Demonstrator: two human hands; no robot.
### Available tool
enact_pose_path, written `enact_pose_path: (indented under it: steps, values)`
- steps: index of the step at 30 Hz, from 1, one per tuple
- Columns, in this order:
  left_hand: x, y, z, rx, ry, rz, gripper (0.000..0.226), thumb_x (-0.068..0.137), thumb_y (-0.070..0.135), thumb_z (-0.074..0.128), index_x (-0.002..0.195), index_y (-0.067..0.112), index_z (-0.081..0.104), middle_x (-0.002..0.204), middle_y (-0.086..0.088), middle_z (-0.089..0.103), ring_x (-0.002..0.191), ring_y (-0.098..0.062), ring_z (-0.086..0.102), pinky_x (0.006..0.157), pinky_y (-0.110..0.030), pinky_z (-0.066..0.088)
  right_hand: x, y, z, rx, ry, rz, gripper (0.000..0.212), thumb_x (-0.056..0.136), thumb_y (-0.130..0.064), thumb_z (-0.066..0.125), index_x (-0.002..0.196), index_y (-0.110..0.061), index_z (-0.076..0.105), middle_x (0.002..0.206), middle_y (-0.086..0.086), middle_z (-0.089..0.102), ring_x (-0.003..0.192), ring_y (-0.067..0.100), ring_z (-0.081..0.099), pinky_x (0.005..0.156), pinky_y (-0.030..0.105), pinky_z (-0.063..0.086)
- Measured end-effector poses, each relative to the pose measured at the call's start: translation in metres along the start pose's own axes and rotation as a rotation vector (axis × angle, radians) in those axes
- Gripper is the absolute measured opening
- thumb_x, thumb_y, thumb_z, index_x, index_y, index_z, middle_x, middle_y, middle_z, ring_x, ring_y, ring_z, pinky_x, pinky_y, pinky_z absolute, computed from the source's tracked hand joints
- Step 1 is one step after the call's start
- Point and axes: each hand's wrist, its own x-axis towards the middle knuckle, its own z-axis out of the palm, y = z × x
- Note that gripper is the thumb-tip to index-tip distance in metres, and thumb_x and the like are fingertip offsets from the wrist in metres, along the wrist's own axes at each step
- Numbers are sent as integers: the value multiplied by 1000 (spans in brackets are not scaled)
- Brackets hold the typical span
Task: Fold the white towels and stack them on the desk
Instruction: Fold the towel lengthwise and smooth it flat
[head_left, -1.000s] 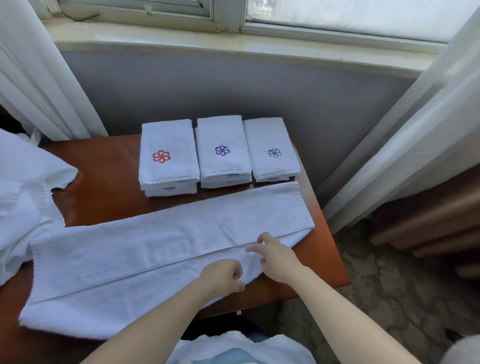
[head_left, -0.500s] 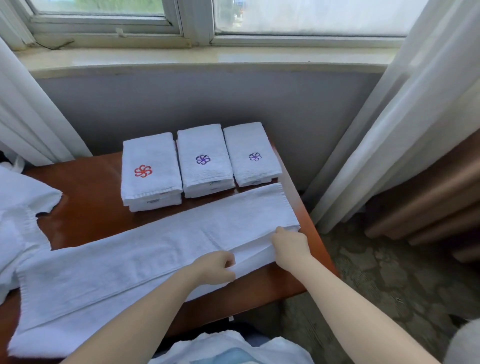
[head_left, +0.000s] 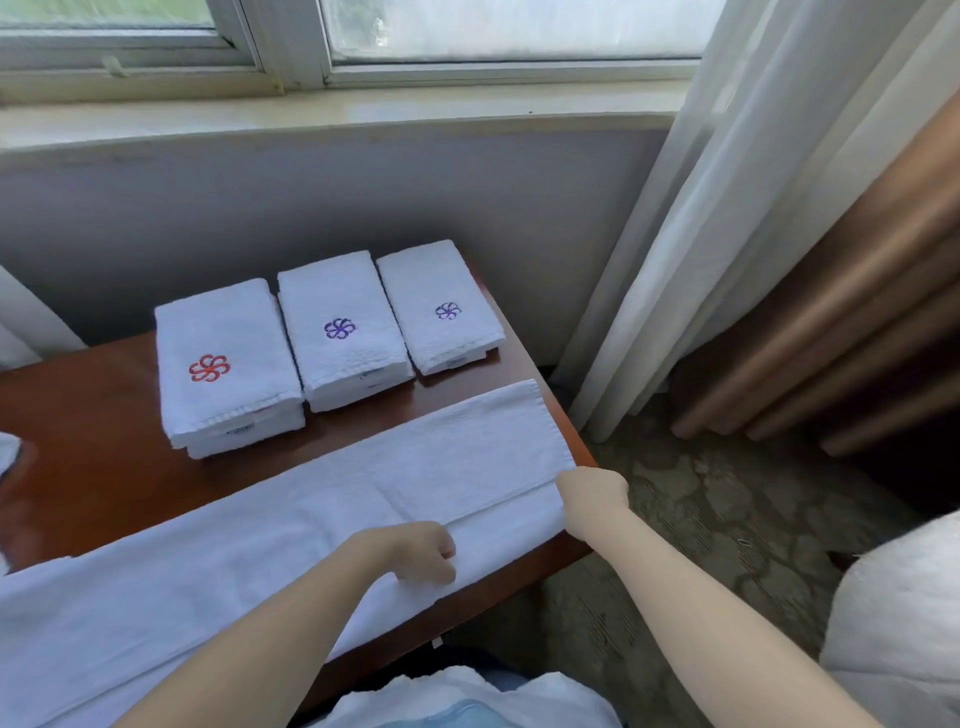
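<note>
A long towel (head_left: 311, 519), folded lengthwise, lies across the near side of the wooden worktop (head_left: 104, 467). The left hand (head_left: 415, 553) has its grip curled onto the fold line. The right hand (head_left: 592, 493) closes its grip on the towel's right end at the worktop's corner. Behind it, three folded stacks (head_left: 228, 364) sit side by side.

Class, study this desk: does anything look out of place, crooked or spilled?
Nothing is spilled or damaged. One oddity: the left stack bears a red flower emblem, while the middle stack and right stack bear purple ones.
</note>
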Motion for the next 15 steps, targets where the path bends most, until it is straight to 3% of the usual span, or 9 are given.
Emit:
enact_pose_path:
  steps: [6, 9, 12, 15]
  values:
    - [-4, -19, -32, -121, 330, -29, 25, 94, 20, 39, 70, 18, 34, 72, 1, 40, 66, -17, 37, 63, -32, 28, 18, -1, -34, 205, 357, -3, 20, 91, -11, 49, 108, -18, 56, 104, 1, 59, 93, 24, 63, 60, 32, 37]
    - [-6, -31, -54, -155, 522, -54, 22, 92, 22, 38, 71, 19, 34, 70, 1, 40, 64, -18, 38, 61, -33, 26, 37, -8, -54, 240, 381, -7, 22, 92, -12, 48, 112, -17, 55, 107, 3, 55, 94, 24, 58, 59, 33, 37]
    - [-4, -42, -71, -158, 634, -85, 19, 93, 24, 40, 76, 22, 46, 76, 6, 54, 71, -16, 51, 62, -33, 36, 55, -15, -65, 276, 380, 0, 23, 94, -11, 46, 116, -16, 53, 111, 4, 54, 96, 25, 55, 61, 33, 37]
    - [1, -53, -79, -141, 661, -97, 18, 98, 25, 40, 100, 28, 58, 97, 10, 61, 89, -16, 58, 70, -32, 45, 66, -21, -69, 343, 351, 19, 31, 95, -12, 47, 126, -17, 49, 121, 5, 50, 103, 24, 53, 65, 34, 42]
